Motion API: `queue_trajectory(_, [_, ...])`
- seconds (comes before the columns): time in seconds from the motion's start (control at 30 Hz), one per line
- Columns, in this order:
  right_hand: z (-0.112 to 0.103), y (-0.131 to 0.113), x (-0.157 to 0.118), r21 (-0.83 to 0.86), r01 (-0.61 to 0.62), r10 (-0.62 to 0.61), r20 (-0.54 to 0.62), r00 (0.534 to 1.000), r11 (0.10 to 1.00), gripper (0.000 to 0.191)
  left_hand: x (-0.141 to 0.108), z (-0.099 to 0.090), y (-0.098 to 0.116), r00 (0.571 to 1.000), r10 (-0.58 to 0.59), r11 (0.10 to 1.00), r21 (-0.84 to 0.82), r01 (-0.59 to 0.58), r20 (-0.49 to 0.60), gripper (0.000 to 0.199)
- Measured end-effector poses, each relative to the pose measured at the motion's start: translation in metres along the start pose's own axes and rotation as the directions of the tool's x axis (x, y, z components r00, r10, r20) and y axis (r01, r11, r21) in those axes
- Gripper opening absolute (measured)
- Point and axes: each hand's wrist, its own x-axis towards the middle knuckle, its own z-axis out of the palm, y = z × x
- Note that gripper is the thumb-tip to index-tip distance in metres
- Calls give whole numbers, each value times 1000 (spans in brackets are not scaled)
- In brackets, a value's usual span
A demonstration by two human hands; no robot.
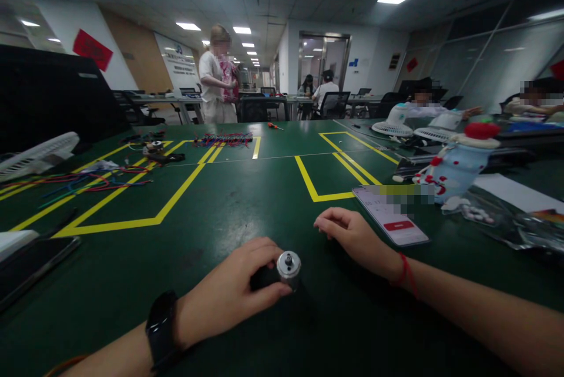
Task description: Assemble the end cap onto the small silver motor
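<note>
My left hand (240, 283) grips a small silver cylindrical motor (288, 264) between thumb and fingers. The motor stands upright, its short shaft and round end cap facing up, just above or on the green tabletop (229, 201). To the right of it, my right hand (346, 233) hovers over or rests on the table with its fingers curled together; whether something small is pinched there I cannot make out. Just beyond that hand lies a phone (392, 216) with a lit screen and a red button.
Yellow tape (176, 195) marks areas on the table. Loose wires (101, 180) lie left, a wire bundle (224, 140) and a screwdriver (275, 126) farther back. A blue decorated cup (458, 165), plastic bags (520, 227) and white fans (394, 121) are right. People are beyond.
</note>
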Motion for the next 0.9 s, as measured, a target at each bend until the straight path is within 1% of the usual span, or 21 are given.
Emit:
queue_trajectory(0.1, [-2,8,3,13,-40,40,8,999,999,21,-1,0,1,1000,-10,1000,2,10,0,12])
queue_trajectory(0.37, [2,9,3,-80,1,5,70,998,997,21,-2,0,1,1000,-2,1000,1,2,4,13])
queue_trajectory(0.43, [4,10,2,-158,67,-52,97,994,985,19,-1,0,1,1000,1,1000,1,-1,7,12])
queue_trajectory(0.5, [8,8,-1,-213,187,-162,130,978,959,15,-1,1,1,1000,4,1000,4,-4,6,12])
queue_trajectory(0.6, [19,-1,-9,-180,366,-350,111,930,913,11,0,2,0,1000,5,1000,5,-5,-3,12])
queue_trajectory(0.63, [23,-6,-12,-163,406,-395,97,914,899,13,0,2,-1,1000,7,1000,4,-7,-6,12])
queue_trajectory(0.7, [30,-15,-16,-153,449,-440,94,893,880,15,0,3,-2,1000,16,1000,2,-16,-8,12])
queue_trajectory(0.73, [32,-19,-17,-150,453,-444,95,891,879,13,0,3,-3,1000,20,1000,3,-20,-8,12])
queue_trajectory(0.8, [31,-25,-16,-128,423,-420,52,906,897,7,0,4,-3,1000,20,1000,9,-20,-7,12])
queue_trajectory(0.87, [24,-27,-14,-82,375,-376,1,927,924,7,-1,3,-2,1000,14,1000,14,-14,-9,13])
queue_trajectory(0.9, [19,-26,-13,-65,353,-354,11,935,933,8,-1,2,-2,1000,11,1000,14,-11,-10,13])
